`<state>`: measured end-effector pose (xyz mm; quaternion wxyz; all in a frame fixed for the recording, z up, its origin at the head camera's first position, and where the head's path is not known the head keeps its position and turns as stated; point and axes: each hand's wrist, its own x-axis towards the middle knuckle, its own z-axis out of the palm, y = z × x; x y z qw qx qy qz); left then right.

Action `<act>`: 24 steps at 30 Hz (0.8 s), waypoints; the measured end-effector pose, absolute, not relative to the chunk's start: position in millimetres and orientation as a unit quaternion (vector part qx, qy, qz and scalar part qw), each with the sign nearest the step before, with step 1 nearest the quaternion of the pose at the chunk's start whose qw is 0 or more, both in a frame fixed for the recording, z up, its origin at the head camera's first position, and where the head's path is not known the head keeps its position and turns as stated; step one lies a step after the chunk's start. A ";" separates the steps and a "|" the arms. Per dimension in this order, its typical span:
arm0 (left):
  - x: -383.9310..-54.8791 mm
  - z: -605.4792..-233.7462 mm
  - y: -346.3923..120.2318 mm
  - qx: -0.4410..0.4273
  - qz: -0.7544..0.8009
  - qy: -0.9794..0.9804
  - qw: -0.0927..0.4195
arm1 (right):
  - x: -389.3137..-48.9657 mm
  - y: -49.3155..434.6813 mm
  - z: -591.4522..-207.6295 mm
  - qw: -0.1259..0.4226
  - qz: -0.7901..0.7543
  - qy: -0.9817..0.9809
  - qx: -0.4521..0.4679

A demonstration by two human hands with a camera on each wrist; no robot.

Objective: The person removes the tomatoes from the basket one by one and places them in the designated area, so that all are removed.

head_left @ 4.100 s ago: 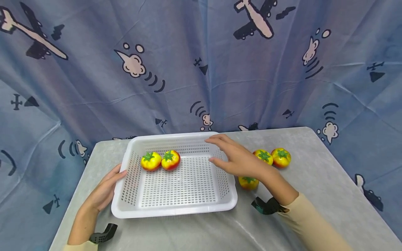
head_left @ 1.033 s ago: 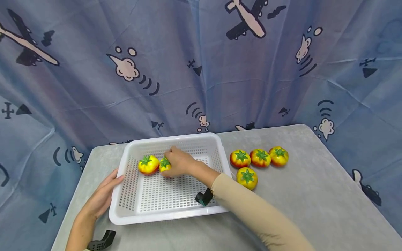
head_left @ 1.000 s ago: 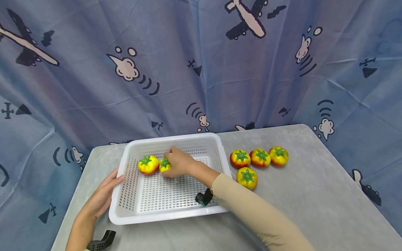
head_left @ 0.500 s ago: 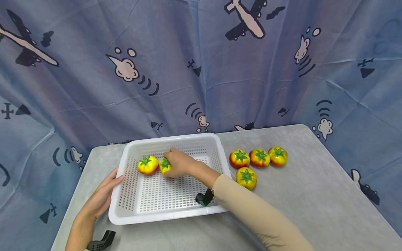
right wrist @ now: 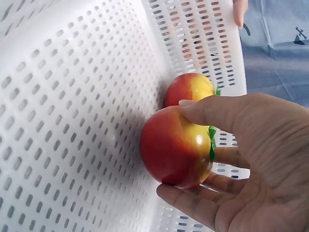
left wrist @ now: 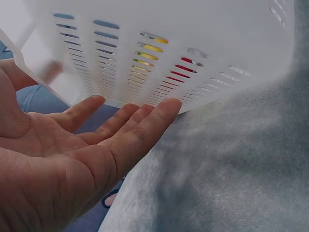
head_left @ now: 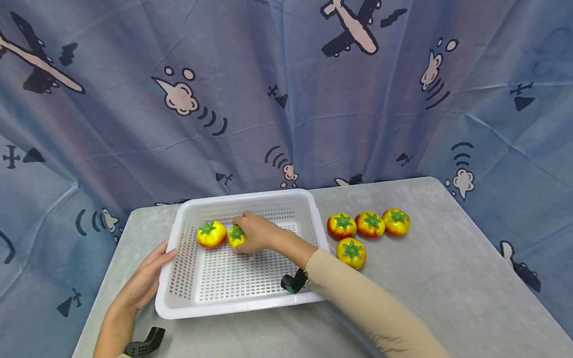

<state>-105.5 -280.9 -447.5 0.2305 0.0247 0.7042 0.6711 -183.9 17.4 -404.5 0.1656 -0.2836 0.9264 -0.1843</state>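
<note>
Fruit (head_left: 236, 236) sits pinched, partly hidden, in the right grip (head_left: 257, 233).

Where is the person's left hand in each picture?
Head: left hand, lower left, at the left side of the white basket.
Left wrist: its palm, large, lower left.
Right wrist: only a finger or thumb end, top edge, right of centre.
Shared landmark: that basket, in all three.

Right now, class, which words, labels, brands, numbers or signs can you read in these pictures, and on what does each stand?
No text can be read.
Blue curtain: only printed airplanes, clouds and curved lines.
White perforated basket, tomato-like fruits, grey tabletop: no lettering visible.
Black wrist devices: too small to tell whether they are marked.
</note>
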 end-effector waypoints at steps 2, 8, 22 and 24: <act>-105.4 -447.3 -280.1 0.022 0.671 0.704 0.230 | -183.5 19.1 -402.8 0.169 -0.191 0.925 -0.283; -105.8 -446.3 -279.5 0.023 0.667 0.710 0.226 | -181.8 21.9 -395.0 0.162 -0.204 0.920 -0.291; -106.3 -448.0 -278.6 0.010 0.662 0.716 0.221 | -171.6 30.8 -373.7 0.154 -0.224 0.914 -0.300; -105.7 -447.6 -278.9 0.005 0.661 0.719 0.217 | -169.8 32.6 -370.4 0.152 -0.232 0.912 -0.302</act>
